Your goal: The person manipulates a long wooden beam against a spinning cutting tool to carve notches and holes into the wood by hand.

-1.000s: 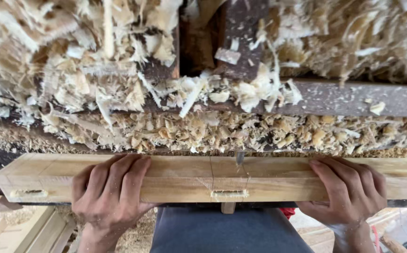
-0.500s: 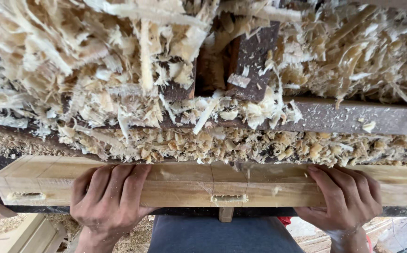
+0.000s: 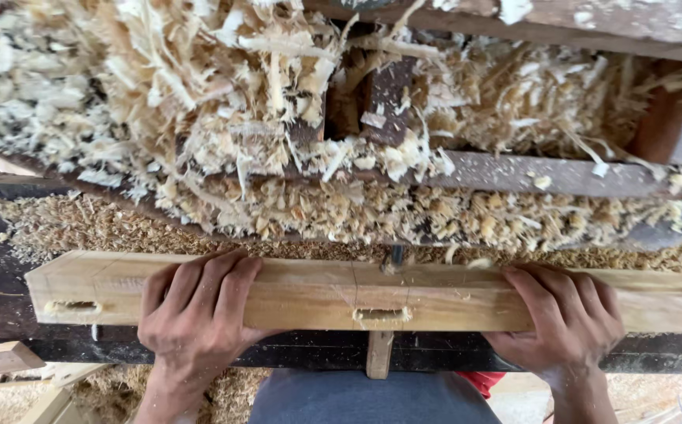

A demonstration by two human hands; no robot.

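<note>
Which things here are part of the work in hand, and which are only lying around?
In use: wooden beam with its slot, left hand, right hand.
Lying about: wood shavings, sawdust, dark planks.

Single view only, head camera, mine. Looking steeply down over my own arms, facing forward across bench. Close in: my left hand point(image 3: 196, 316) and right hand point(image 3: 564, 317) sit low in frame, both gripping pale wooden beam point(image 3: 372, 294), which runs edge to edge between and beyond them. Past my grip, upper frame fills with heap of wood shavings point(image 3: 223, 118) on dark planks. Below my grip, grey cloth at bottom edge. No second view to share with.
</note>
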